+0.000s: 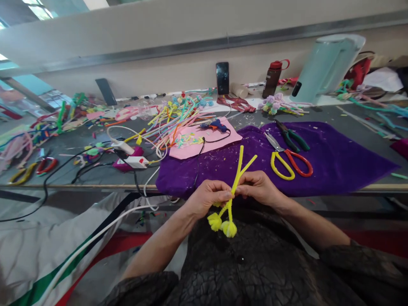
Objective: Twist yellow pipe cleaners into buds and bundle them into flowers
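Between my two hands, in front of the table edge, are yellow pipe-cleaner flowers with round fluffy heads hanging down and stems crossing upward. My left hand pinches the stems near where they cross. On the other side, my right hand pinches at the same crossing, its fingertips closed against a stem. Beyond the hands lies a purple cloth. On it rest scissors with one yellow and one red handle, and green-handled pliers.
A blue glue gun lies on pink paper with cut bits. Leftward are a power strip, cords and more scissors. Behind stand a phone, a bottle, a pale-green jug-like container and bundled pipe cleaners.
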The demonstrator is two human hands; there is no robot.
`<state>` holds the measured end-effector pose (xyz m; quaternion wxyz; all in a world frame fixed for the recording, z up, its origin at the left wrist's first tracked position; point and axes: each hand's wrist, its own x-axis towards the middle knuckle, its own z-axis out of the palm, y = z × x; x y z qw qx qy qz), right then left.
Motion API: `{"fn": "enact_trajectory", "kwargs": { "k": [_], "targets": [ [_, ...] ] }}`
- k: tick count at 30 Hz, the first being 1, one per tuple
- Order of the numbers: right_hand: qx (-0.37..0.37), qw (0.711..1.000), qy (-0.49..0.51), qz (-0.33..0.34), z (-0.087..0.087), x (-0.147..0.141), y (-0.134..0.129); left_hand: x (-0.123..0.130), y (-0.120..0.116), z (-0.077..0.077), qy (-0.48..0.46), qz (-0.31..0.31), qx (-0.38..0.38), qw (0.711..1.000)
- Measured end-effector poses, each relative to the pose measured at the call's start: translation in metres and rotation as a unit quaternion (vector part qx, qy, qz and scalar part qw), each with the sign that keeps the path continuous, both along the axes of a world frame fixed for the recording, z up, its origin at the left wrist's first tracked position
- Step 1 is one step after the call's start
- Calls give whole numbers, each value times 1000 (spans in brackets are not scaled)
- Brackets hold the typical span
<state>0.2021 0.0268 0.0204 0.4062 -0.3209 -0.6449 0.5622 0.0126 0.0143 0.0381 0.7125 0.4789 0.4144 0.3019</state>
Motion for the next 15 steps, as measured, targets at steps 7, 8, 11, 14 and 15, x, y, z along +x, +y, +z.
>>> {"fn": "enact_trajectory", "kwargs": {
  "k": [7,8,11,14,15],
  "targets": [
    [82,995,-49,-34,1,0,-6,-2,6,2,33,-38,-23,998],
    [84,995,-51,-36,0,1,-6,-1,7,1,32,-42,-24,998],
    [87,993,-55,-54,-2,0,-5,0,9,-1,18,-40,-29,999],
    [72,995,-48,-57,-3,0,-3,1,10,-3,1,-27,-32,999],
    [61,996,-47,-49,-3,0,-2,1,10,-4,-1,-23,-31,999]
  ]
}}
